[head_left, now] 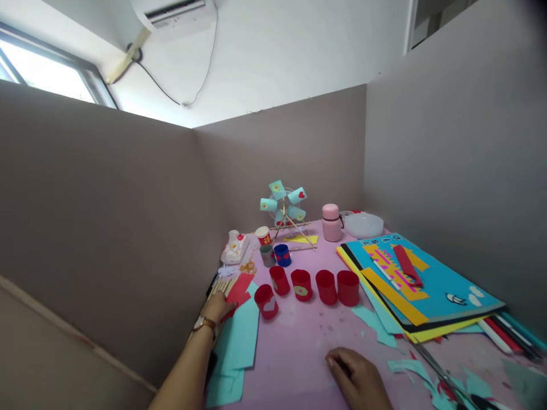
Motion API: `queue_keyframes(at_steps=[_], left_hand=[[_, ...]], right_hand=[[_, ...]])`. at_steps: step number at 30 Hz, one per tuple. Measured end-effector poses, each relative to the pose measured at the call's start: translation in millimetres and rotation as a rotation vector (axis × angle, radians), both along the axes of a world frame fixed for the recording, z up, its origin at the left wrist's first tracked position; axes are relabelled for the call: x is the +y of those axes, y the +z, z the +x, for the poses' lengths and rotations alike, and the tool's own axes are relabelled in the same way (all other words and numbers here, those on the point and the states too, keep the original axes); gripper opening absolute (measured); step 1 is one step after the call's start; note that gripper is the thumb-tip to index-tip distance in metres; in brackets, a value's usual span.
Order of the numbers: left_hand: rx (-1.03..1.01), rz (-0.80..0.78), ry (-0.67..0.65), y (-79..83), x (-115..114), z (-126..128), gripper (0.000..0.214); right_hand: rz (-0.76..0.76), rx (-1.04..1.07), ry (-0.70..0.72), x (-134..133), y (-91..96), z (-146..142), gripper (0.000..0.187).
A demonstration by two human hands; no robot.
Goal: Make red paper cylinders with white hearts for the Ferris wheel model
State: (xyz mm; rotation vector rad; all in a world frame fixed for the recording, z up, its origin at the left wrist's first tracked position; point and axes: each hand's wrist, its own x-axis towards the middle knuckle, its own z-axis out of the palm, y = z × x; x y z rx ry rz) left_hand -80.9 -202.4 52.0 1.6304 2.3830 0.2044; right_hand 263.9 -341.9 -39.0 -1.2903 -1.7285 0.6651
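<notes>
Far to the left of the row of red paper cups [314, 285], the left hand [217, 308] lies low on the pink table [299, 341]. Its fingers touch the edge of a flat red paper piece [240, 287], but I cannot tell if they pinch it. The red paper piece lies just left of the cups, on top of light blue paper sheets [239, 341] and beside thin wooden sticks [224, 285]. Behind the cups stand a light blue paper wheel toy [282, 206] and a small pink bottle [331, 222]. In front of the cups, nearer the person, the right hand [359, 373] rests on the table with its fingers curled in. I cannot tell if it holds anything. Right of the cups lies a stack of big coloured paper sheets [427, 285].
</notes>
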Motion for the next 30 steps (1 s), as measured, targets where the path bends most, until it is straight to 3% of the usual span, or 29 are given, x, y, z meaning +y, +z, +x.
queue_keyframes(at_steps=[5, 12, 15, 20, 22, 24, 27, 30], left_hand=[[-0.252, -0.014, 0.135, -2.0, -2.6, 2.5, 0.027], [-0.506, 0.198, 0.232, 1.8, -10.6, 8.6, 0.027], [-0.548, 0.366, 0.263, 11.1, -14.2, 5.2, 0.027], [-0.524, 0.806, 0.324, 46.0, -32.7, 7.1, 0.034], [-0.565, 0.874, 0.233, 55.2, -46.2, 21.8, 0.037], [-0.649, 0.792, 0.039, 54.3, -63.1, 46.0, 0.035], [-0.723, 0.506, -0.291, 33.7, -92.6, 92.4, 0.023], [-0.676, 0.318, -0.502, 4.5, -117.4, 133.7, 0.014]], right_hand=[[0.004, 0.016, 0.005, -0.4, -0.2, 0.6, 0.025], [-0.003, 0.069, -0.040, -2.5, 1.4, -4.0, 0.031], [-0.014, 0.093, -0.040, -3.3, 4.3, -3.7, 0.032], [-0.039, 0.141, -0.019, -4.6, 13.3, -1.3, 0.030], [-0.051, 0.173, -0.024, -5.1, 17.1, -0.4, 0.028], [-0.063, 0.218, -0.045, -5.5, 19.9, 0.4, 0.030], [-0.084, 0.309, -0.091, -6.1, 21.6, 2.6, 0.035], [-0.090, 0.402, -0.117, -7.9, 21.5, 5.6, 0.037]])
